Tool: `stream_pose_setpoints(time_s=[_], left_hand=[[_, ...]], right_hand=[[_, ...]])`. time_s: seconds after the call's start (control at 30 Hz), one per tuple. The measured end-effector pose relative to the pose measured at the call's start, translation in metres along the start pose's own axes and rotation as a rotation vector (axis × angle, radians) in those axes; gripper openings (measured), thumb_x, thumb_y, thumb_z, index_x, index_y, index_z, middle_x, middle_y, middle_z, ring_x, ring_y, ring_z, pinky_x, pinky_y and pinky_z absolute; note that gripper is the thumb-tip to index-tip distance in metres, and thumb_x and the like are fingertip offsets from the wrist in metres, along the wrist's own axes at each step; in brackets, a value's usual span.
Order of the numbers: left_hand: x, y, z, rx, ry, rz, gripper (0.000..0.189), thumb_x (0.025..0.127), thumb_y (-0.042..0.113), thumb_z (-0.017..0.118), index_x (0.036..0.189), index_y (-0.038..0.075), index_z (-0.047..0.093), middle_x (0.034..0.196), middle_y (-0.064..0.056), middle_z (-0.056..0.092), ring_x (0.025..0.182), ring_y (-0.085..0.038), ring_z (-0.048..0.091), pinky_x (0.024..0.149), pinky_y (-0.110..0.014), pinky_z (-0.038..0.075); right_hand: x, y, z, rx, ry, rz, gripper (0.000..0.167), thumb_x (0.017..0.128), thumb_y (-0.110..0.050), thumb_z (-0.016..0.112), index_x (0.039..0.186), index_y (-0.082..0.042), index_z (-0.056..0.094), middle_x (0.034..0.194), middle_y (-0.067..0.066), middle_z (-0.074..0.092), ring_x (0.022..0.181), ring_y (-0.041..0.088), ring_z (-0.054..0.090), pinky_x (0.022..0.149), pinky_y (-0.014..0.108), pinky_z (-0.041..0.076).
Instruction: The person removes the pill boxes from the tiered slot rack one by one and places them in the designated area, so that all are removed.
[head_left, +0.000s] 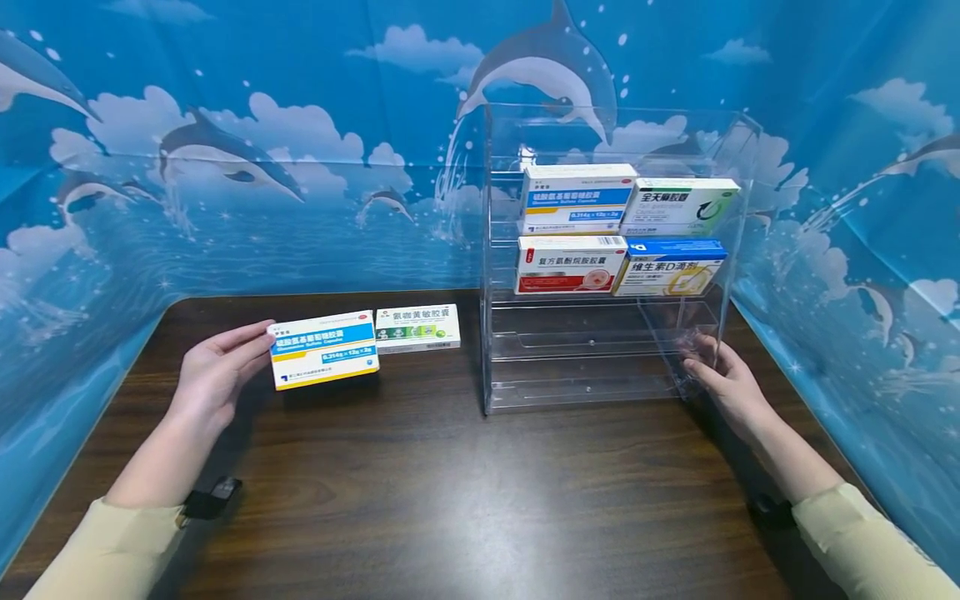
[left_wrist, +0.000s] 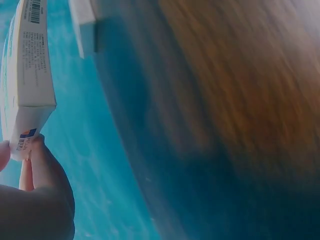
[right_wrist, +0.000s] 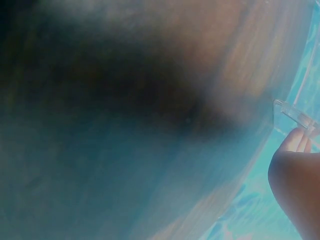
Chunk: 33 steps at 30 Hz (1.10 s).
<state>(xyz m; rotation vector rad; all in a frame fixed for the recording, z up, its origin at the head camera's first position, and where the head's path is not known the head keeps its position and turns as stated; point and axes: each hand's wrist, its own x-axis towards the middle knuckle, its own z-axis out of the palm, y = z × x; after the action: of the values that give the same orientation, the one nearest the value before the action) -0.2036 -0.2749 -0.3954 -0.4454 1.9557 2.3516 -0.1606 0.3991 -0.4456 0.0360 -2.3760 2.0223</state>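
1. The left hand is pinching the blue-and-white box by its left end, holding it above the counter.
2. The right hand is gripping the clear rack at its lower right side.
3. A green-striped carton is lying between the held box and the rack.
4. Four packages are occupying the rack: a matching blue carton and a green-and-white carton above, a red-and-white carton and a yellow-and-blue carton below.
5. A dolphin-print backdrop is hanging behind.
6. The left wrist view is revealing a barcode and small print on the held box, unseen from the head.
7. The held box is reading "Glucosamine Sulfate Capsules" and "0.314g"; the yellow-and-blue carton is reading "维生素D滴剂".
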Motion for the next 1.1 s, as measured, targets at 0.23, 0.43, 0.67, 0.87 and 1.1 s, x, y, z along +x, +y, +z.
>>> stream_pose_setpoints(time_s=[0.23,0.43,0.67,0.87,1.1], left_hand=[[0.023,-0.008,-0.018,0.111,0.088,-0.085,0.044,0.092,0.025,0.085,0.135,0.021,0.075,0.089,0.025,0.073,0.08,0.008,0.074,0.07,-0.009,0.06],[0.042,-0.01,-0.026,0.198,0.128,-0.162,0.067,0.092,0.034,0.084,0.153,0.02,0.059,0.09,0.028,0.068,0.079,0.011,0.072,0.116,-0.026,0.043],[0.063,-0.012,-0.026,0.218,0.114,-0.205,0.076,0.095,0.032,0.081,0.16,0.012,0.047,0.093,0.023,0.063,0.076,0.01,0.071,0.095,-0.018,0.058],[0.077,-0.01,-0.024,0.226,0.078,-0.212,0.076,0.1,0.028,0.076,0.163,0.005,0.039,0.086,0.023,0.064,0.072,0.009,0.071,0.067,-0.011,0.06],[0.088,-0.01,-0.021,0.222,0.067,-0.203,0.074,0.102,0.024,0.074,0.162,0.002,0.038,0.076,0.024,0.067,0.071,0.008,0.07,0.065,-0.011,0.059]], right_hand=[[0.001,0.002,0.001,0.063,0.004,-0.017,0.032,0.109,-0.002,0.056,0.13,-0.025,0.054,0.118,-0.025,0.071,0.11,-0.011,0.066,0.091,0.004,0.051],[0.002,0.002,0.0,0.031,0.025,-0.019,0.033,0.108,-0.003,0.057,0.132,-0.025,0.054,0.117,-0.026,0.07,0.109,-0.011,0.065,0.09,0.004,0.051],[0.002,0.002,-0.001,0.005,0.027,-0.007,0.034,0.109,-0.004,0.057,0.136,-0.024,0.053,0.117,-0.027,0.069,0.109,-0.012,0.063,0.09,0.004,0.05],[0.001,0.002,0.0,-0.034,0.033,0.002,0.033,0.109,-0.006,0.057,0.138,-0.021,0.053,0.117,-0.028,0.068,0.109,-0.012,0.062,0.09,0.003,0.049],[0.001,0.002,-0.001,-0.055,0.035,-0.002,0.031,0.109,-0.008,0.058,0.136,-0.023,0.054,0.117,-0.028,0.068,0.109,-0.011,0.062,0.091,0.003,0.049]])
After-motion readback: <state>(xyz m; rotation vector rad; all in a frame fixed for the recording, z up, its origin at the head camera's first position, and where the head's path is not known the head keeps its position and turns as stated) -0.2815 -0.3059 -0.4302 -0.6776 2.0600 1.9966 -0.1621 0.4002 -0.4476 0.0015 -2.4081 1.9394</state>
